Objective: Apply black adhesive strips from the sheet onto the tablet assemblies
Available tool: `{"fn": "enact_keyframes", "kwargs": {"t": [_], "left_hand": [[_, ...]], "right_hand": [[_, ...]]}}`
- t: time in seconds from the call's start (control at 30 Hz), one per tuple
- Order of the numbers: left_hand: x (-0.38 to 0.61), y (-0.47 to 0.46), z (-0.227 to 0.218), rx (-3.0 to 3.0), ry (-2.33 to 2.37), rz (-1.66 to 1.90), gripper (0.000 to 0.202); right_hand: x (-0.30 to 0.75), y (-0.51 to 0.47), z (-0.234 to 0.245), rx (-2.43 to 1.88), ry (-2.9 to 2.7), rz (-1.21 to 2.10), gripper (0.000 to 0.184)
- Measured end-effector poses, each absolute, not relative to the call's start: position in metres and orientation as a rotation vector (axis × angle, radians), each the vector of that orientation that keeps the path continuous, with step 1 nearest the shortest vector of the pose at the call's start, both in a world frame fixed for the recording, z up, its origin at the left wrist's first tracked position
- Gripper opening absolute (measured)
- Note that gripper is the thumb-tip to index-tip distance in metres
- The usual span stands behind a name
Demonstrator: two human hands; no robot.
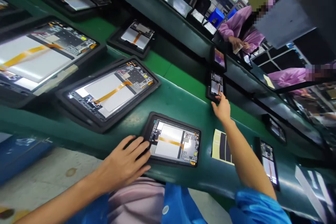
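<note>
An opened tablet [169,141], its white battery, orange ribbon cable and circuit board showing, lies in a black foam tray [154,116] in front of me. My left hand [126,162] rests at this tray's left end with fingers stretched out and slightly spread. Farther off, my right hand [222,109] reaches to the near end of another opened tablet [216,83] on the green belt. Its fingertips touch that tablet or its black tray, and the thumb is held apart. Between the arms lies a yellow sheet [217,141] with black strips, partly hidden by my right forearm.
Several more opened tablets in black trays lie to the left, one large tablet [112,89] nearest. Another tablet [269,164] is right of my right forearm. The green belt [181,78] runs beyond the bench. Across it sit people in pink sleeves [237,21].
</note>
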State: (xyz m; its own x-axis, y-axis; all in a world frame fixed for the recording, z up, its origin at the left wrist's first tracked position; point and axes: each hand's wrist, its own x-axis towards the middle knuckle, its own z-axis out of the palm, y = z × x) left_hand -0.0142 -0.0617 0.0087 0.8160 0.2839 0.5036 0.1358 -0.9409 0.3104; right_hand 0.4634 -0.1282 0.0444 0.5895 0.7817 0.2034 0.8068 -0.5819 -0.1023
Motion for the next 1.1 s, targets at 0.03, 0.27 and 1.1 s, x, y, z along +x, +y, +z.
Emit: {"fn": "enact_keyframes", "kwargs": {"t": [0.03,0.27,1.1], "left_hand": [[-0.017,-0.064,0.009,2.773,0.309,0.802,0.027],[-0.020,-0.067,0.006,2.887,0.225,0.682,0.006],[0.171,0.036,0.032,2.520,0.435,0.519,0.005]], "right_hand": [[0.476,-0.128,0.043,-2.651,-1.330,-0.188,0.070],[0.521,-0.142,0.033,-2.607,-1.486,-0.190,0.078],[0.482,-0.200,0.182,-2.130,-1.214,-0.705,0.097]]}}
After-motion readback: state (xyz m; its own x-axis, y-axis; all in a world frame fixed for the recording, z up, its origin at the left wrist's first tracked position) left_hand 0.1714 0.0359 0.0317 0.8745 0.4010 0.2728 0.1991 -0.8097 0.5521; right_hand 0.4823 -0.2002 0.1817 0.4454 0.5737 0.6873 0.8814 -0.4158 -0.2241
